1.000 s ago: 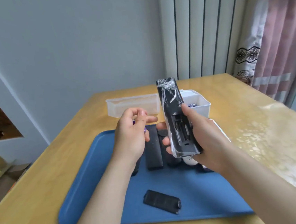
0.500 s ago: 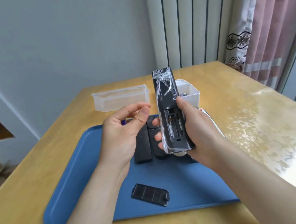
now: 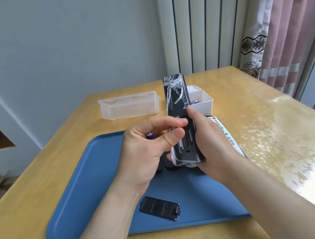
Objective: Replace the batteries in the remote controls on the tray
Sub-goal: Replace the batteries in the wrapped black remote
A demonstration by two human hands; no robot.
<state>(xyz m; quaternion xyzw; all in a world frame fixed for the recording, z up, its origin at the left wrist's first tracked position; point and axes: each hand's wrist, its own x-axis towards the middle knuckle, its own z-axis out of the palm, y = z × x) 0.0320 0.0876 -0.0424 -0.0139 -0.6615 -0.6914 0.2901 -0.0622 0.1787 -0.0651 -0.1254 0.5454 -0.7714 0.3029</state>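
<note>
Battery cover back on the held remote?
No: the cover lies on the tray, and the remote in the right hand shows an open bay.

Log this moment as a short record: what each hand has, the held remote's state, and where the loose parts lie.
left hand: holds two batteries, close to the open compartment
right hand: grips black remote, film-wrapped, back facing the camera
compartment: open, cover off
battery cover: lying on the blue tray, near side
white box: on the table behind the remote, batteries inside
white remote: tray's right edge, partly hidden
</note>
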